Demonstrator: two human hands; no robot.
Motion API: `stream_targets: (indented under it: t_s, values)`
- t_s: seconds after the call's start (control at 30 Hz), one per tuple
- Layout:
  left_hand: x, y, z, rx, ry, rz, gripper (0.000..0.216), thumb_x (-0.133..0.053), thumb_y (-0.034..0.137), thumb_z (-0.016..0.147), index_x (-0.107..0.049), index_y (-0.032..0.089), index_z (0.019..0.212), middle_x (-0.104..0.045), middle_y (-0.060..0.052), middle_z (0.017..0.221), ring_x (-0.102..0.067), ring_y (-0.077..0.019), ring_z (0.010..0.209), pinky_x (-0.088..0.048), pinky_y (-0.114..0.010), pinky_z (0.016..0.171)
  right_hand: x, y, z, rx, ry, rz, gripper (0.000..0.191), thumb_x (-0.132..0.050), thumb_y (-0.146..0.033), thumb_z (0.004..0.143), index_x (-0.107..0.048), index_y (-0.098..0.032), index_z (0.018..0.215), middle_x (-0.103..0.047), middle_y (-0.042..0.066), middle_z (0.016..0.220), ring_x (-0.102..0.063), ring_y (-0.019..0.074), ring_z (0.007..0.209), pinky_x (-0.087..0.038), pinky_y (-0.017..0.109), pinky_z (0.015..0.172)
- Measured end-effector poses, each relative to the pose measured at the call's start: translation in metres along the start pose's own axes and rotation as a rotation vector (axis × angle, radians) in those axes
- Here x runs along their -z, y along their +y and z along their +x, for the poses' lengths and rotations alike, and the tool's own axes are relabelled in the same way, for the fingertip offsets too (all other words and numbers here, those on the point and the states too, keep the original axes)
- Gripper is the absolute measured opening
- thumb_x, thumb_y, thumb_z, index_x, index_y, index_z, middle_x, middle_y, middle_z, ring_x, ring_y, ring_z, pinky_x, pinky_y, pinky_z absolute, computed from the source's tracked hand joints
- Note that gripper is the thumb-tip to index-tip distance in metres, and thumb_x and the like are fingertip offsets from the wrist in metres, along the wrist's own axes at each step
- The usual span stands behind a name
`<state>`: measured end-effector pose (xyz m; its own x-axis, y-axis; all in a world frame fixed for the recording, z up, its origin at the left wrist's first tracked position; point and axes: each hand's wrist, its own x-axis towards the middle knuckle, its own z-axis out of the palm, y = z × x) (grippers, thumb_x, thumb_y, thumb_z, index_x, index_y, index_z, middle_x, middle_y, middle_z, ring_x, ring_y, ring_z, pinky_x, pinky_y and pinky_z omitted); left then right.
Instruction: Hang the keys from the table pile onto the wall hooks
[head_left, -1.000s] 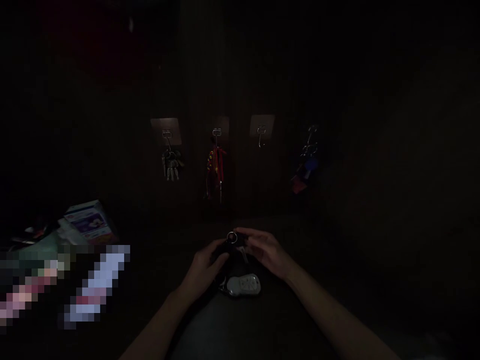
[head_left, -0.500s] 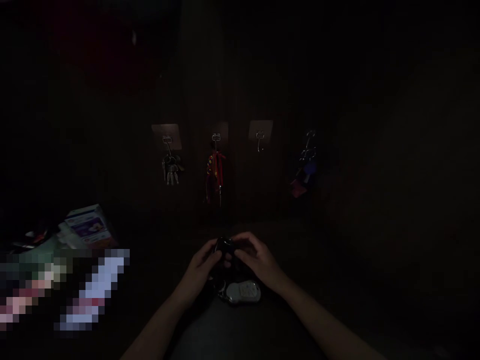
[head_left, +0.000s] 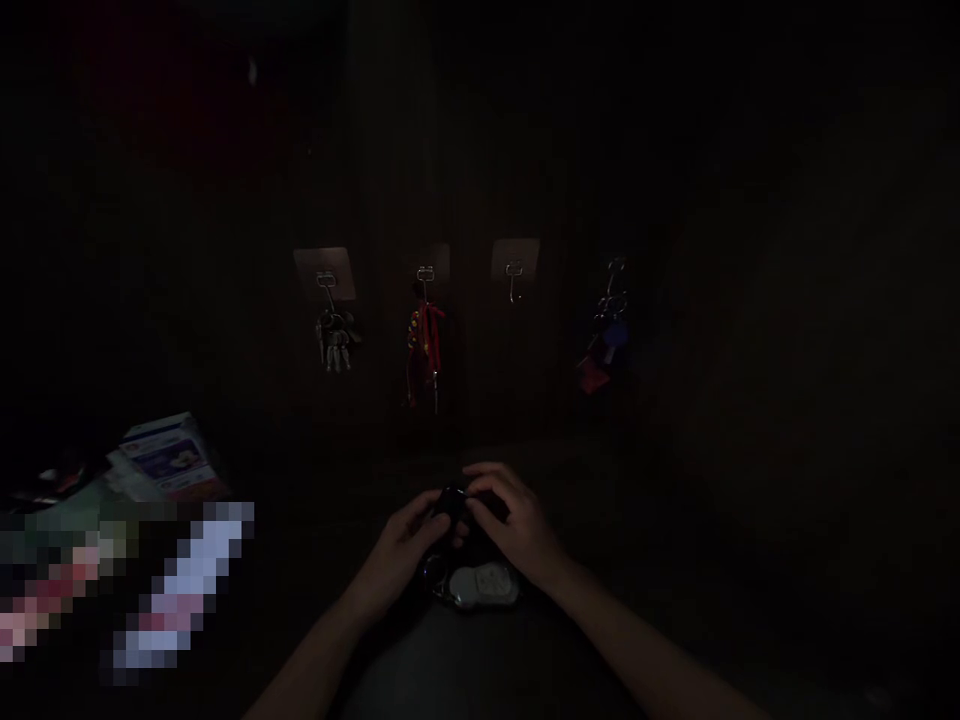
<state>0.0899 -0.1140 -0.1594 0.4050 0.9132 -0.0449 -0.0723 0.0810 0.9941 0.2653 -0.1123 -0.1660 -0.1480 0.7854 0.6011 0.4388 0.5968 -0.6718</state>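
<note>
In dim light, my left hand [head_left: 405, 545] is closed around a small glossy black key fob [head_left: 452, 497], thumb on top. My right hand [head_left: 519, 520] is at the fob's right edge, its thumb and fingertips pinching there. Its upper fingers reach over with a gap between them and the thumb. Just below the hands lies a grey remote [head_left: 484, 585] with pale buttons, and a metal key ring [head_left: 435, 575] is at its left end. Whether the ring also joins the black fob is too dark to make out.
Hooks are fixed to the dark upright panel ahead. A key bunch [head_left: 335, 340], a red beaded lanyard [head_left: 426, 345] and a blue-and-red key set [head_left: 604, 355] hang there; one hook [head_left: 514, 282] is bare. A purple-and-white box [head_left: 174, 455] stands at left, near blurred-out items.
My right hand's fingers have shifted on the black fob, and the fob has turned and dropped slightly. The view has moved a little, so the hooks sit further left.
</note>
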Motion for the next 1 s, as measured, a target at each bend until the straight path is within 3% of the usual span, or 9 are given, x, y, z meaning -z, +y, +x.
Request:
stream_targets:
  t_s: [0.13,0.3,0.5,0.73,0.87,1.0]
  values:
    - [0.001,-0.001,0.001,0.015,0.041,0.057,0.034,-0.059,0.042,0.077,-0.058,0.017,0.102,-0.068,-0.003,0.077,-0.063,-0.0158,0.072,-0.046,-0.026,0.066,0.004,0.001,0.002,-0.023,0.045,0.011,0.007,-0.055,-0.023,0.081,-0.062,-0.023,0.081,-0.061,0.005,0.097,-0.057,0.0197,0.094,-0.045,0.034,0.082]
    - [0.005,-0.001,0.003,0.052,0.162,0.098,0.042,-0.055,0.047,0.078,-0.053,0.019,0.11,-0.067,-0.002,0.071,-0.064,-0.0174,0.07,-0.045,-0.024,0.057,0.012,0.0,0.007,-0.261,0.053,0.2,0.012,-0.057,-0.032,0.081,-0.065,-0.022,0.079,-0.065,0.001,0.078,-0.061,0.017,0.077,-0.046,0.028,0.071]
    - [0.01,-0.006,0.008,-0.027,0.143,0.129,0.034,-0.055,0.044,0.078,-0.059,0.017,0.099,-0.065,-0.002,0.069,-0.061,-0.0148,0.065,-0.044,-0.024,0.058,0.021,-0.003,0.012,-0.444,0.163,0.336,0.017,-0.064,-0.037,0.073,-0.066,-0.02,0.072,-0.064,0.0,0.07,-0.058,0.0153,0.068,-0.045,0.025,0.063]
    - [0.024,-0.016,0.014,-0.128,0.187,0.183,0.03,-0.053,0.042,0.079,-0.058,0.017,0.094,-0.063,0.0,0.065,-0.058,-0.0129,0.059,-0.043,-0.024,0.059,0.036,-0.002,0.019,-0.491,0.254,0.356,0.021,-0.067,-0.04,0.07,-0.066,-0.02,0.072,-0.061,0.0,0.066,-0.055,0.0135,0.062,-0.044,0.024,0.056]
    - [0.04,-0.019,0.015,-0.148,0.296,0.38,0.031,-0.051,0.044,0.079,-0.06,0.019,0.095,-0.066,-0.001,0.069,-0.063,-0.0167,0.069,-0.046,-0.026,0.065,0.045,-0.001,0.027,-0.496,0.298,0.367,0.021,-0.068,-0.04,0.069,-0.065,-0.019,0.07,-0.06,-0.001,0.064,-0.053,0.0123,0.06,-0.044,0.024,0.056]
    - [0.051,-0.021,0.017,-0.131,0.287,0.541,0.03,-0.048,0.043,0.079,-0.061,0.021,0.094,-0.069,-0.001,0.073,-0.065,-0.0189,0.075,-0.048,-0.028,0.069,0.055,-0.001,0.039,-0.469,0.371,0.363,0.022,-0.069,-0.041,0.066,-0.064,-0.019,0.067,-0.061,-0.001,0.065,-0.053,0.0118,0.059,-0.043,0.024,0.055]
